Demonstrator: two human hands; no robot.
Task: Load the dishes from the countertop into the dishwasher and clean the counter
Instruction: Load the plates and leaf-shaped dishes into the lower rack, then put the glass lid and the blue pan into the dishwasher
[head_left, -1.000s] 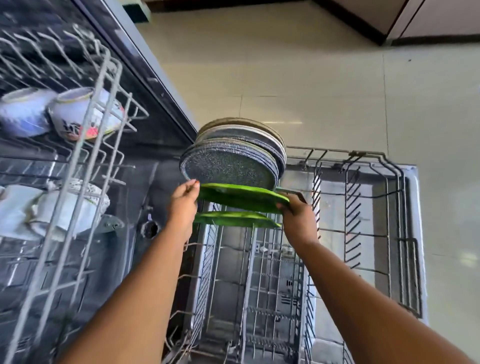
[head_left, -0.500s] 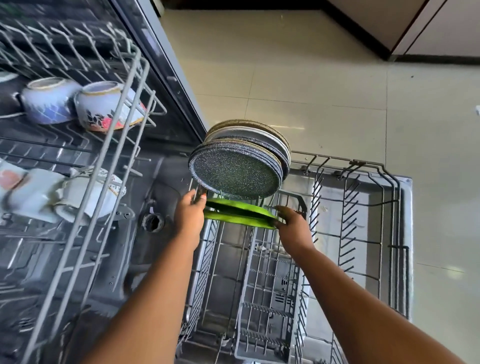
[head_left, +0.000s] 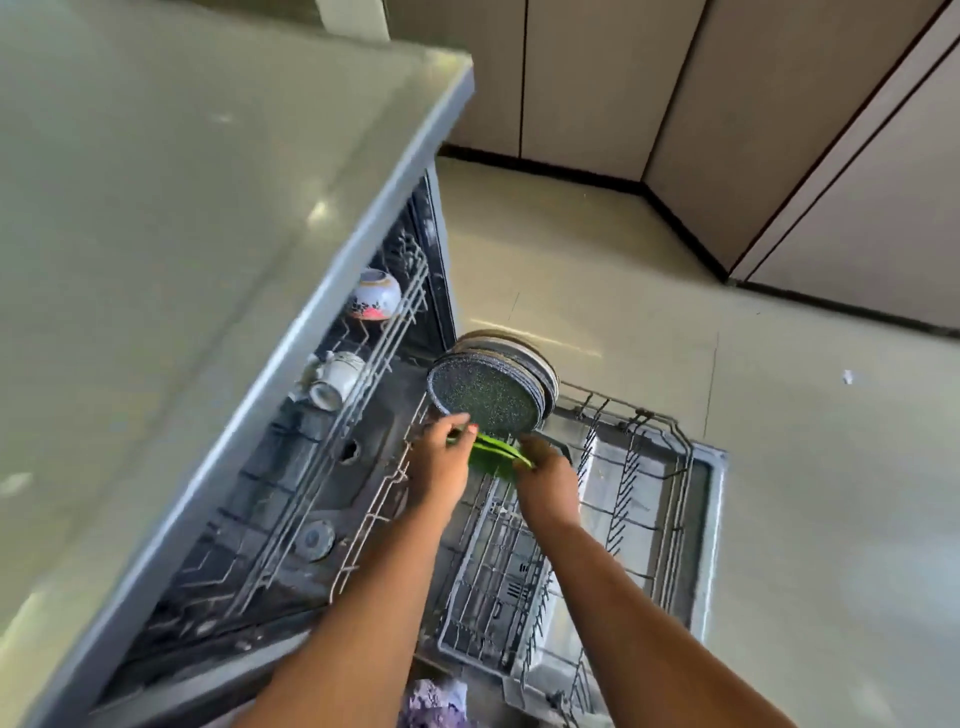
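several speckled plates (head_left: 485, 402) already stand at the lower rack's (head_left: 649, 514) far end; your left hand (head_left: 441, 462) and right hand (head_left: 548, 480) each grip the green plates (head_left: 498, 454) just near of them. the countertop (head_left: 171, 218) on the left looks bare; wiping remains.

I'm looking into a home kitchen. A pale stone countertop (head_left: 171, 218) fills the upper left of the frame, and under its edge sits an open built-in dishwasher (head_left: 291, 499) with its wire racks pulled out. The upper rack (head_left: 384, 332) holds a painted bowl (head_left: 375, 295) and a white cup (head_left: 332, 382). Beige floor tiles (head_left: 779, 467) cover the right side, and flat cabinet doors (head_left: 727, 104) with dark plinths line the top right.
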